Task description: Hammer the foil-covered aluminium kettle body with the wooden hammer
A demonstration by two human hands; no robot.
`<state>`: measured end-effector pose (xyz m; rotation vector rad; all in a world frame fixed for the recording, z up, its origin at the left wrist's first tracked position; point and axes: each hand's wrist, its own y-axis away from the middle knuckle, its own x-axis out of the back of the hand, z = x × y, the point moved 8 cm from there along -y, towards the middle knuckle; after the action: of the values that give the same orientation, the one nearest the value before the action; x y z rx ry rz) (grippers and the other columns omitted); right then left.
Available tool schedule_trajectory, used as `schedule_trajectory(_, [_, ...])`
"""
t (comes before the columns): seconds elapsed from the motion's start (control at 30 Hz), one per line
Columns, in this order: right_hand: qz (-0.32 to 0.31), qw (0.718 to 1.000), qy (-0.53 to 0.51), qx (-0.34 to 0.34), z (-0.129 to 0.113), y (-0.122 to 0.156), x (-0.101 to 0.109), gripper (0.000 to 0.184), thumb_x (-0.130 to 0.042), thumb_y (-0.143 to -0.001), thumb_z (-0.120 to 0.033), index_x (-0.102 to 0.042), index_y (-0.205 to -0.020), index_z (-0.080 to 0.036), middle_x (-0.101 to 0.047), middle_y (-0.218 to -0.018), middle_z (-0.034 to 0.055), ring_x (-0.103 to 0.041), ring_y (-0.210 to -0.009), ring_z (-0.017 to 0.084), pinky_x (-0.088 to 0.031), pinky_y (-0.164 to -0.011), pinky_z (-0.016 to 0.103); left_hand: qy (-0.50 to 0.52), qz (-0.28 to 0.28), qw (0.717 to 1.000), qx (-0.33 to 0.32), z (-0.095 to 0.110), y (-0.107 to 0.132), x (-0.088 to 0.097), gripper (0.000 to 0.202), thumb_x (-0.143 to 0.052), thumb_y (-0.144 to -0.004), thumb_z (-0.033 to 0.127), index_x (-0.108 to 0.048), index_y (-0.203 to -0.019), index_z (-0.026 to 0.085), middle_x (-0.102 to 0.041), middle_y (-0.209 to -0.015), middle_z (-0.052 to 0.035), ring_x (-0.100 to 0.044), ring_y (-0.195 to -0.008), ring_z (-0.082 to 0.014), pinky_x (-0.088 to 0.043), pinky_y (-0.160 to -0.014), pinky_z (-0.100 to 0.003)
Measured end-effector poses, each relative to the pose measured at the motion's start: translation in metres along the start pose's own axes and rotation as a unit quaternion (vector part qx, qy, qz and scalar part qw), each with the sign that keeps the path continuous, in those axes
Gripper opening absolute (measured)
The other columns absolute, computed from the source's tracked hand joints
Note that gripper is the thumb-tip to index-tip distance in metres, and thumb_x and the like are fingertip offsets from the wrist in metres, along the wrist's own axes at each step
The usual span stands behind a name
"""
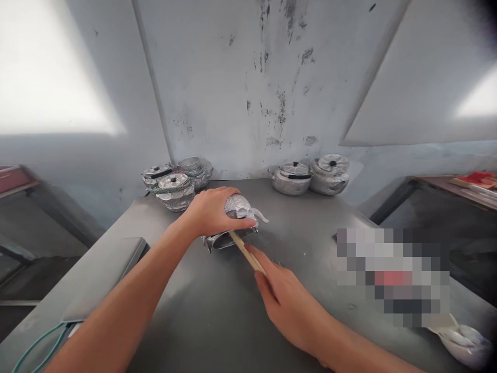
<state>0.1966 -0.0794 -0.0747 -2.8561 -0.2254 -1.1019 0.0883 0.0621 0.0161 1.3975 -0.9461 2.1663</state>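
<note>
My left hand (213, 210) is wrapped over a small silvery metal pot (237, 206) with a crinkled, foil-like surface. The pot lies tipped on its side, its open mouth facing me, and a curved pale piece like a spout or handle sticks out to the right. In my right hand (285, 298) is a flat wooden stick (246, 251), gripped near its lower end. Its far end reaches the pot's mouth, under my left thumb; whether that tip is shaped like a brush or spatula is hidden.
Several silvery pots stand at the back of the grey table (217, 321): a lidded pot (174, 192) on the left, another lidded pot (294, 179) on the right. A flat grey device (104, 277) with a teal cable lies left. A blurred-out patch and white bundle (464, 342) are at right.
</note>
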Motion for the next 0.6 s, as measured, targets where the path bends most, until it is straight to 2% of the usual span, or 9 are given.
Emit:
schedule_trajectory(0.07, [0.002, 1.000, 0.010, -0.022, 0.003, 0.000, 0.001, 0.047, -0.034, -0.103, -0.025, -0.037, -0.150, -0.024, -0.069, -0.105, 0.0067, -0.065, -0.089, 0.021, -0.047, -0.078, 0.034, -0.001, 0.003, 1.000, 0.000, 0.000, 0.000, 0.000, 0.084, -0.056, -0.072, 0.086, -0.061, -0.130, 0.026, -0.069, -0.128, -0.0048, -0.064, -0.113, -0.0333, -0.047, -0.094, -0.043])
schedule_trajectory(0.1, [0.005, 0.999, 0.013, -0.028, 0.004, 0.000, 0.001, 0.042, -0.034, -0.103, -0.026, -0.043, -0.144, -0.022, -0.068, -0.098, 0.0056, -0.064, -0.083, 0.020, -0.046, -0.075, 0.033, -0.003, 0.004, 1.000, 0.001, -0.001, 0.000, 0.000, 0.083, -0.056, -0.072, 0.086, -0.060, -0.130, 0.026, -0.068, -0.128, -0.0046, -0.064, -0.113, -0.0334, -0.047, -0.095, -0.043])
schedule_trajectory(0.17, [0.005, 0.999, 0.015, -0.034, 0.005, -0.001, 0.002, 0.027, -0.035, -0.104, -0.028, -0.056, -0.118, -0.022, -0.066, -0.086, 0.0024, -0.059, -0.073, 0.018, -0.042, -0.068, 0.032, -0.005, 0.005, 1.000, 0.001, -0.001, 0.000, 0.001, 0.083, -0.056, -0.072, 0.086, -0.061, -0.129, 0.026, -0.069, -0.127, -0.0041, -0.064, -0.112, -0.0334, -0.048, -0.093, -0.044])
schedule_trajectory(0.2, [0.002, 0.999, 0.010, -0.038, 0.006, -0.001, 0.002, 0.024, -0.035, -0.104, -0.029, -0.057, -0.105, -0.022, -0.064, -0.082, 0.0010, -0.057, -0.070, 0.017, -0.041, -0.065, 0.031, -0.005, 0.005, 1.000, 0.001, 0.000, 0.000, 0.001, 0.082, -0.056, -0.072, 0.086, -0.061, -0.128, 0.027, -0.069, -0.126, -0.0038, -0.064, -0.111, -0.0332, -0.048, -0.092, -0.043])
schedule_trajectory(0.27, [-0.004, 0.999, -0.008, -0.054, 0.009, -0.002, 0.002, 0.025, -0.035, -0.104, -0.031, -0.054, -0.090, -0.023, -0.062, -0.077, -0.0010, -0.053, -0.066, 0.015, -0.038, -0.061, 0.029, -0.001, 0.004, 1.000, -0.001, 0.001, 0.001, 0.001, 0.081, -0.057, -0.072, 0.086, -0.061, -0.127, 0.027, -0.070, -0.124, -0.0036, -0.065, -0.110, -0.0328, -0.048, -0.090, -0.042])
schedule_trajectory(0.47, [-0.016, 0.992, -0.082, -0.099, 0.024, -0.005, -0.004, 0.037, -0.029, -0.106, -0.043, -0.046, -0.080, -0.023, -0.049, -0.064, -0.0055, -0.044, -0.055, 0.011, -0.035, -0.052, 0.026, 0.014, 0.007, 1.000, -0.007, 0.002, 0.000, 0.003, 0.077, -0.060, -0.071, 0.084, -0.063, -0.123, 0.027, -0.071, -0.120, -0.0031, -0.065, -0.108, -0.0313, -0.049, -0.087, -0.040])
schedule_trajectory(0.6, [-0.012, 0.987, -0.123, -0.105, 0.031, -0.005, -0.008, 0.035, -0.030, -0.106, -0.046, -0.049, -0.087, -0.023, -0.048, -0.068, -0.0060, -0.039, -0.055, 0.010, -0.033, -0.050, 0.024, 0.012, 0.006, 1.000, -0.008, 0.002, 0.000, 0.003, 0.079, -0.059, -0.071, 0.084, -0.063, -0.124, 0.025, -0.071, -0.117, -0.0045, -0.066, -0.106, -0.0314, -0.049, -0.086, -0.041])
